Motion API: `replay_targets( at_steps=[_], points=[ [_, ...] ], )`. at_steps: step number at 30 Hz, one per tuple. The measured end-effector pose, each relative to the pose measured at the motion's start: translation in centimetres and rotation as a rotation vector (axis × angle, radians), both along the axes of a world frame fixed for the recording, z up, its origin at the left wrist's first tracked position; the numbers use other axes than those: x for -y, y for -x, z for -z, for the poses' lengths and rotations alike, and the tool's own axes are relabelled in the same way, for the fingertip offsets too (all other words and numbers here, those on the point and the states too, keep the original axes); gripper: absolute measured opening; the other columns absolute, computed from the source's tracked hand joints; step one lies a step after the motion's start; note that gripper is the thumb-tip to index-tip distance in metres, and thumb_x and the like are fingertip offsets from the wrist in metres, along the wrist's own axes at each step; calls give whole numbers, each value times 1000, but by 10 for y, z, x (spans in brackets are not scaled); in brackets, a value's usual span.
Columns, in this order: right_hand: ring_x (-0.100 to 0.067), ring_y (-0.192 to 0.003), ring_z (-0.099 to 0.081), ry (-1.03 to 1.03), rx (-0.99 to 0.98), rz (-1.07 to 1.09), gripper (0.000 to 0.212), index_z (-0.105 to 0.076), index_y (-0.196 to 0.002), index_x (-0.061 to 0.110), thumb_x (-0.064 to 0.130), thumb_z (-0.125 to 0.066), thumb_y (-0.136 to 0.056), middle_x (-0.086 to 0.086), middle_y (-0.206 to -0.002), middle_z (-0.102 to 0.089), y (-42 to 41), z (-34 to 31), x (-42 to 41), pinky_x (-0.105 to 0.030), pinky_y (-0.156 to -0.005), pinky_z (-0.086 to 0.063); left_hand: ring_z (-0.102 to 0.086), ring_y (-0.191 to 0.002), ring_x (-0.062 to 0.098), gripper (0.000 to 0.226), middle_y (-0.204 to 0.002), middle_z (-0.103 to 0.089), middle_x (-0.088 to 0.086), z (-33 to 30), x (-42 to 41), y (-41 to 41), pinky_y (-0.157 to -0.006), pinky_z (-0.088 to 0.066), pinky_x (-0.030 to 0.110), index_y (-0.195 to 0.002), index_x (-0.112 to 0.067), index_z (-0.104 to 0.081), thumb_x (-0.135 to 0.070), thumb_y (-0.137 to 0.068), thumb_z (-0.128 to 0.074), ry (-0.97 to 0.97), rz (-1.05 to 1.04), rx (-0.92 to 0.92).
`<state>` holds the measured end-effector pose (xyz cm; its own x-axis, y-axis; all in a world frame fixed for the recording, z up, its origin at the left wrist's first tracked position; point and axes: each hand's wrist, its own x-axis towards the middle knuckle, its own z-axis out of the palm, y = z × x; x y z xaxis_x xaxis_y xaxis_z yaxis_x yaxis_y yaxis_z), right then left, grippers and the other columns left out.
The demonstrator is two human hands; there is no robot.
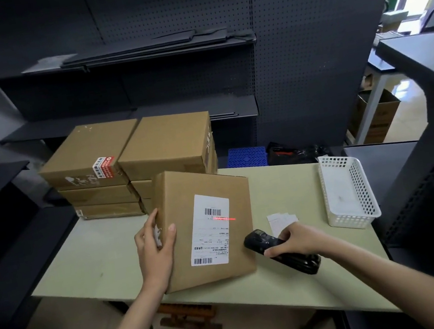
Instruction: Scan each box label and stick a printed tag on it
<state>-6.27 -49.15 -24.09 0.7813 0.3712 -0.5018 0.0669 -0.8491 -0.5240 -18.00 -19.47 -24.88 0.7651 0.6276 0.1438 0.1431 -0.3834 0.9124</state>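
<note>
A cardboard box (pixel 206 224) lies near the front edge of a pale table (pixel 105 259), its near corner reaching that edge, its top face turned to the camera and rotated slightly clockwise. A white shipping label (pixel 210 229) with barcodes at top and bottom sits on that face; a red scan line (pixel 225 219) crosses the label just below the upper barcode and runs a little past its right edge. The left hand (pixel 155 247) grips the box's left edge, thumb on the top face and fingers curled round the side. The right hand (pixel 296 240) is clenched round a black handheld scanner (pixel 280 251), which lies just beside the box's right edge with its head aimed at the label. Small white printed tags (pixel 282 221) lie on the table behind the right hand, between the box and a white perforated basket (pixel 347 193) that stands at the right edge. Two stacks of cardboard boxes (pixel 134 161) occupy the back left corner, touching each other; the near box overlaps the right stack in view. Bare table shows at the left edge beside the left hand, and along the back edge between the stacks and the basket. Dark shelving (pixel 133 57) and pegboard panels (pixel 303 33) close the room behind; a blue crate (pixel 246 155) shows past the back edge.
</note>
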Motion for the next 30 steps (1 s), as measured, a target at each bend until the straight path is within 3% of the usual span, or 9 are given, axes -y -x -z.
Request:
replay_targets(
  at_steps=[7,14,18,22,25,27,30],
  points=[
    [-7,-61,-53,-74,41,-11,49,-56,-61,24,69,-75,-58,11,-61,-56,3,-11,-7,-25,-58,-36,-47,-115,15,57,-130,-34,-3,0,0,0,-101,-40,38,-128,-60,-36,-67,-73,-51,21,14,-6],
    [-7,-78,-64,-40,94,-39,57,-67,-91,24,70,-72,-58,10,-83,-69,6,-11,-3,-27,-71,-50,-46,-113,11,54,-131,-37,2,-1,4,-3,-97,-35,31,-133,-49,-38,-53,-83,-55,25,-1,-10],
    [-7,-84,-61,4,232,-13,53,-60,-100,29,65,-73,-63,11,-96,-65,12,1,3,-27,-73,-51,-44,-114,10,56,-133,-37,1,2,4,-5,-102,-37,38,-133,-53,-35,-61,-79,-50,49,-4,-59],
    [-11,-98,-58,53,326,83,74,-52,-118,30,69,-69,-58,12,-111,-56,10,31,23,-33,-80,-50,-49,-118,19,57,-134,-41,2,12,3,-7,-102,-41,47,-130,-56,-35,-69,-76,-48,99,-13,-95],
    [-13,-104,-58,101,329,139,77,-47,-125,32,70,-68,-61,13,-117,-51,12,48,46,-31,-74,-46,-53,-114,23,61,-131,-46,4,22,4,-9,-99,-44,51,-128,-59,-34,-77,-70,-46,161,-3,-138],
    [-13,-105,-57,146,334,161,76,-46,-124,34,71,-67,-61,14,-117,-51,16,58,61,-31,-73,-45,-55,-110,23,56,-124,-51,4,26,7,-10,-95,-46,50,-127,-58,-36,-73,-75,-48,194,12,-165],
    [-14,-108,-55,224,320,158,74,-48,-123,32,69,-68,-63,11,-116,-52,19,70,80,-31,-78,-44,-56,-104,19,38,-118,-56,4,29,12,-12,-89,-47,43,-129,-49,-40,-51,-92,-51,218,35,-179]
  ],
)
